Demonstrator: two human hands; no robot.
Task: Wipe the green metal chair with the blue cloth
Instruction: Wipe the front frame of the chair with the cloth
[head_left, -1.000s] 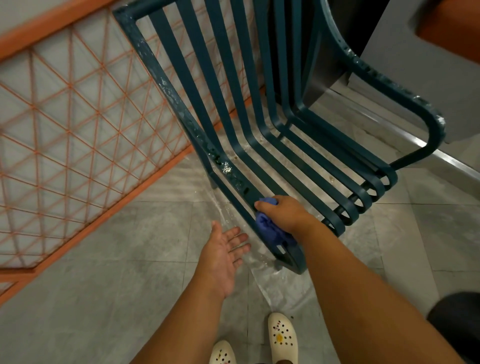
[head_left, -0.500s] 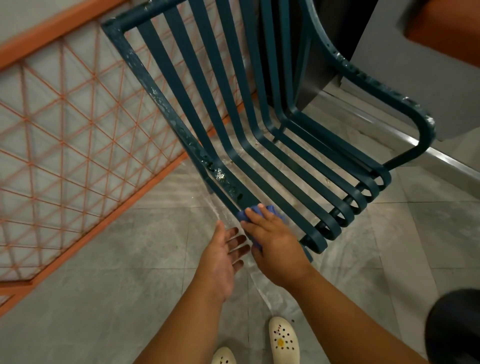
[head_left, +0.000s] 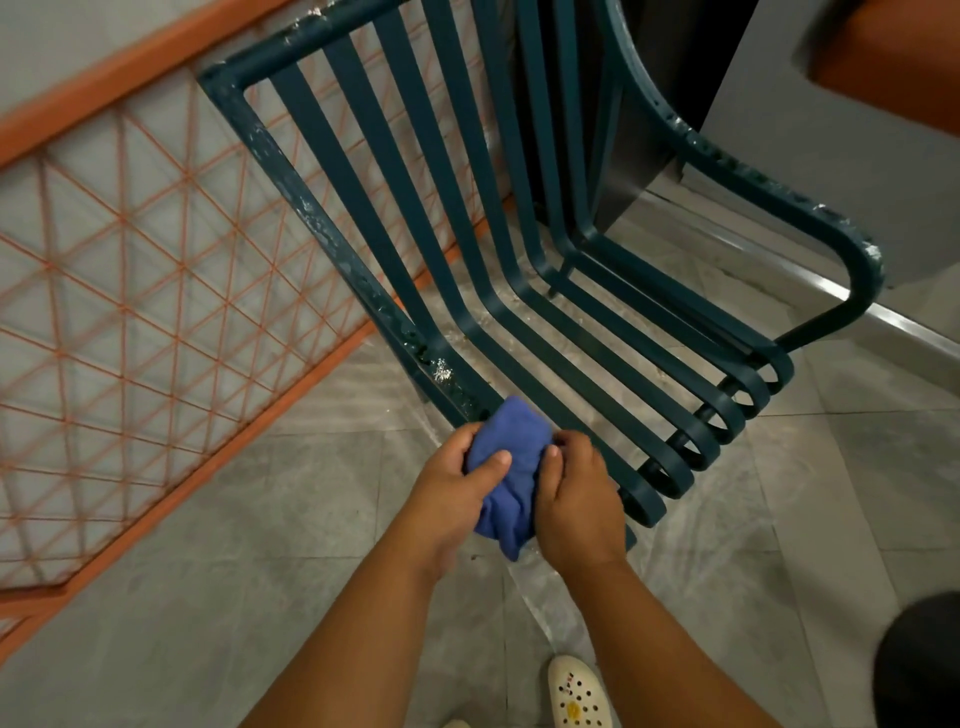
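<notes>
Down at the bottom edge, a cream perforated clog (head_left: 577, 693) stands on the grey tiled floor (head_left: 171, 597), and a dark rounded shape (head_left: 922, 665) sits at the lower right corner, too blurred to name. Up from there, two bare forearms reach forward and meet at the middle. The left hand (head_left: 452, 488) has its fingers curled round the blue cloth (head_left: 509, 470), thumb pressed across the front of it. The right hand (head_left: 579, 493) grips the same cloth from the other side, thumb on its face, fingers wrapped behind. The cloth is bunched into a wad between them, its top end just at the near front corner of the green metal chair (head_left: 467, 270), its loose tail hanging below the palms. Whether it actually touches the frame, I can't tell. The chair's left side rail shows white flecks and chipped paint along its length. Its flat slats sweep down the back, across the seat and curl under at the front edge. The right armrest (head_left: 810, 218) loops round, also flecked. Beyond the chair on the left runs an orange lattice railing (head_left: 130, 249); behind on the right, a grey wall (head_left: 810, 130).
</notes>
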